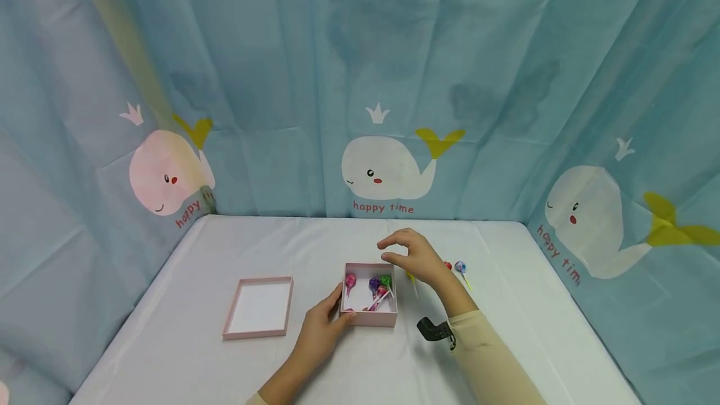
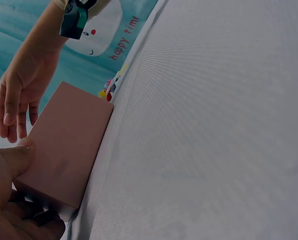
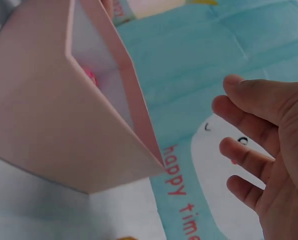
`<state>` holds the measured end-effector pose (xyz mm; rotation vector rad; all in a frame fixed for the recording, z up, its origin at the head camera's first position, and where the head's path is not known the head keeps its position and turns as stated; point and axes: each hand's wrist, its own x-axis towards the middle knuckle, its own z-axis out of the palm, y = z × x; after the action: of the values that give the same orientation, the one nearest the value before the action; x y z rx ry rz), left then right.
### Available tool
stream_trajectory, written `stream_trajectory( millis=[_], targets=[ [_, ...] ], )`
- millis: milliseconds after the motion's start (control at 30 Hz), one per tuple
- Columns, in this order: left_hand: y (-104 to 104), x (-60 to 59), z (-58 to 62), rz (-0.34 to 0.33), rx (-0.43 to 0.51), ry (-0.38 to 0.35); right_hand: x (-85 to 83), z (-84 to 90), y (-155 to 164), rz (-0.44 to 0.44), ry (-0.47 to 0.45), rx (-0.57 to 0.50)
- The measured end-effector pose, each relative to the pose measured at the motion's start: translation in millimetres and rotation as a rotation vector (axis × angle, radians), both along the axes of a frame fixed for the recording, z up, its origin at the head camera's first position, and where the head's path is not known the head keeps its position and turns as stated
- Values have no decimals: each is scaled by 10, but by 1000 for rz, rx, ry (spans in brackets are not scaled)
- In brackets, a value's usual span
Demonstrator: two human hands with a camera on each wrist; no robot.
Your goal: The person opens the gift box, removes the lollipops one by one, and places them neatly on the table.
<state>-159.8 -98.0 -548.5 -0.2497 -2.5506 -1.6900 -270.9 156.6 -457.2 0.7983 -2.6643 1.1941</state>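
A shallow pink lid (image 1: 259,309) lies left of the pink box (image 1: 368,319). At the box's near left corner the left hand (image 1: 319,335) grips it between thumb and fingers. Several lollipops (image 1: 350,280) lie at mixed angles inside the box. By its far right corner hangs the right hand (image 1: 415,258), fingers apart, loosely bent, holding nothing. Farther right of the box, nearer that hand, lies a blue lollipop (image 1: 460,267), its stick pointing nearward and slightly away from the box.
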Motion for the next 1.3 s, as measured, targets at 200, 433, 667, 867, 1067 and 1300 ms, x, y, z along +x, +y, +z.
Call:
stream_trajectory(
  millis=[200, 433, 667, 867, 1067, 1300],
  targets=[
    [-1, -4, 21, -9, 2, 2, 10, -8, -124, 53, 8, 3],
    [-5, 16, 26, -17, 12, 4, 29, -38, -225, 104, -6, 35],
    [-7, 2, 13, -18, 9, 5, 43, -66, -324, 129, -4, 47],
    [-7, -8, 10, -20, 13, 15, 49, -99, -400, 144, 2, 69],
    [-14, 1, 14, -24, 17, 16, 67, -189, -447, 122, -15, 123],
    [-15, 11, 22, -29, 4, 21, 62, -285, -518, 121, 1, 148]
  ],
)
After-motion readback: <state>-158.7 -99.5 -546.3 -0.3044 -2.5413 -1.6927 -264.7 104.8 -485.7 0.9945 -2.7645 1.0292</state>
